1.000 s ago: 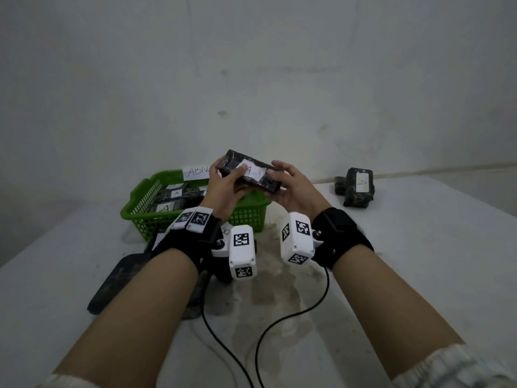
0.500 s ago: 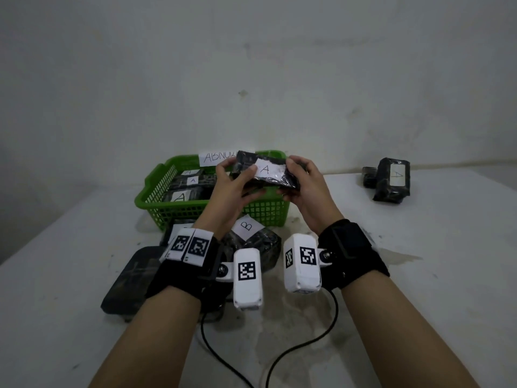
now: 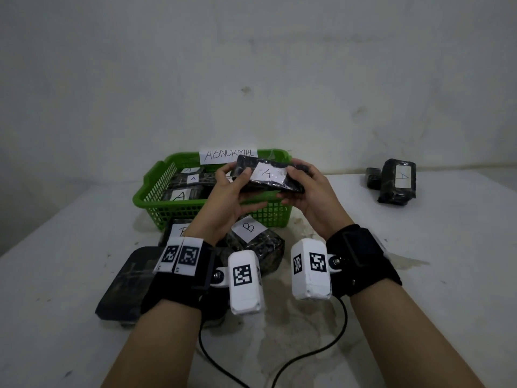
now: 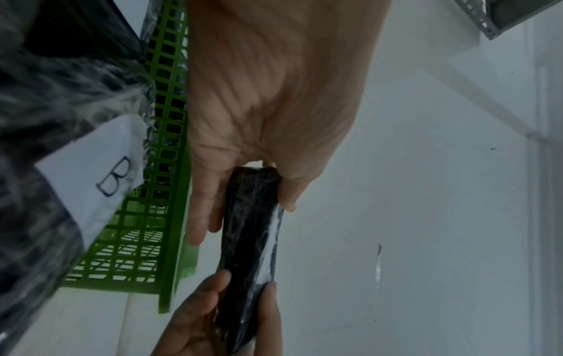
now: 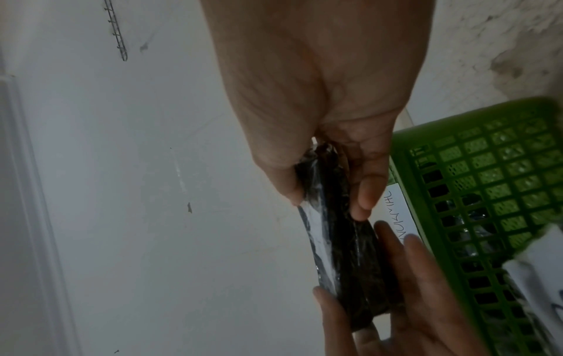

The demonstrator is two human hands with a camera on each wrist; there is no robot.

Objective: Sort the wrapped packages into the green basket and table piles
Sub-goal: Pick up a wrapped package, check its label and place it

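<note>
A flat black wrapped package (image 3: 268, 177) with a white "A" label is held in the air over the near rim of the green basket (image 3: 156, 203). My left hand (image 3: 232, 189) grips its left end, thumb on top and fingers beneath. My right hand (image 3: 305, 186) grips its right end the same way. The left wrist view shows the package (image 4: 252, 228) edge-on between both hands, as does the right wrist view, where the package (image 5: 344, 243) hangs beside the basket (image 5: 487, 192). Several "A" packages (image 3: 179, 196) lie inside the basket, which carries an "ABNORMAL" tag (image 3: 228, 156).
Black packages labelled "B" (image 3: 251, 236) lie on the white table just in front of the basket, with a flat dark package (image 3: 126, 281) at the near left under my left wrist. A small pile with an "A" package (image 3: 397, 182) sits at the far right. Cables (image 3: 307, 357) trail toward me.
Both hands and the package have shifted slightly right and toward me relative to the basket, and the label now faces up more squarely. The grip is unchanged.
</note>
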